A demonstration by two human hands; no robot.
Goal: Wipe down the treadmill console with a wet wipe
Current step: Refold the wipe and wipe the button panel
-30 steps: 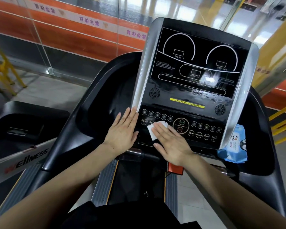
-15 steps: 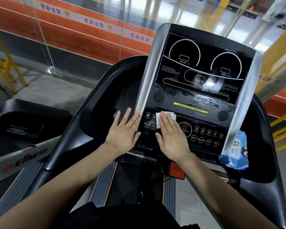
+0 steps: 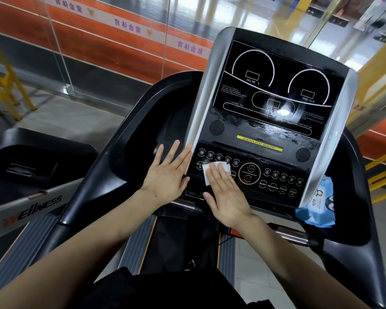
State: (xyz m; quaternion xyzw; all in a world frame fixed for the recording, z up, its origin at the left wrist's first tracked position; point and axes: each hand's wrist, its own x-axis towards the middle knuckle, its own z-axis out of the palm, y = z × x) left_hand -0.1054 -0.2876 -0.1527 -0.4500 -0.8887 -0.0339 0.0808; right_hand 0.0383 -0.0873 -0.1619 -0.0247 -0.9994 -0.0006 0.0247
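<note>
The treadmill console [image 3: 270, 121] is a black panel with silver side strips, dial markings above and round buttons below. Wet streaks shine across its middle. My right hand [image 3: 226, 192] lies flat on a small white wet wipe [image 3: 206, 172], pressing it onto the lower left buttons beside the START ring. Most of the wipe is under my fingers. My left hand [image 3: 167, 172] rests flat with fingers spread on the black tray, touching the console's left silver strip and holding nothing.
A blue pack of wet wipes [image 3: 319, 206] sits in the right tray behind the console's lower right corner. A neighbouring treadmill [image 3: 31, 197] stands at left. A glass wall with an orange band [image 3: 112, 41] runs behind. Silver handle bars [image 3: 292, 236] lie below the console.
My right hand slid the wipe up over the left buttons, then back down and slightly right toward the START ring. My left hand has stayed at the console's left edge.
</note>
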